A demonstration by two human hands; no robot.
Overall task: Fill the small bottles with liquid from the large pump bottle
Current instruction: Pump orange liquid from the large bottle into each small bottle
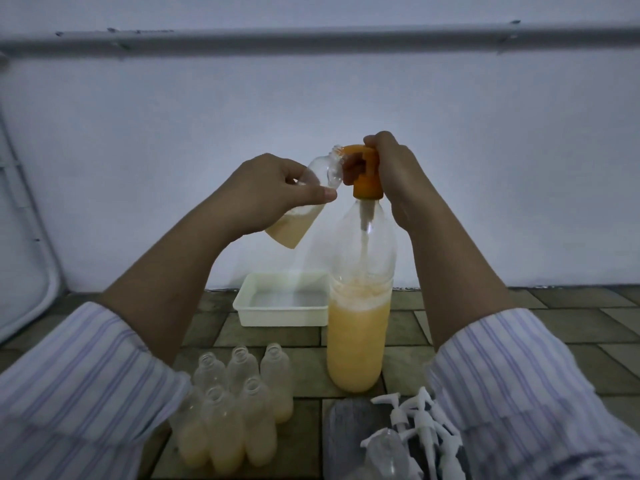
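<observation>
At the near left, a cluster of small uncapped bottles (pixel 239 403) is stood upright on the tiled surface, each holding pale yellow liquid low down; they appear to have been set aside within easy reach, though it cannot be told whether they count as finished, and the nearest ones are partly covered by the striped sleeve (pixel 79 393). Above them, a small bottle (pixel 304 199) is gripped by the left hand (pixel 266 194), fingers and thumb wrapped round its body, and is tilted so that its open neck is brought against the spout of the orange pump head (pixel 363 174), presumably so that the liquid is caught without spilling. Its middle is hidden by the fingers, and the exact meeting of neck and spout is blurred. Behind, a white tray (pixel 280 318) is left on the tiles, its purpose unclear. The large pump bottle (pixel 358 327), roughly half full, is stood upright, and its pump head is clasped from above by the right hand (pixel 394 174), apparently for pressing. At the near right, loose white pump caps (pixel 422 420) are piled, cut off by the frame edge.
</observation>
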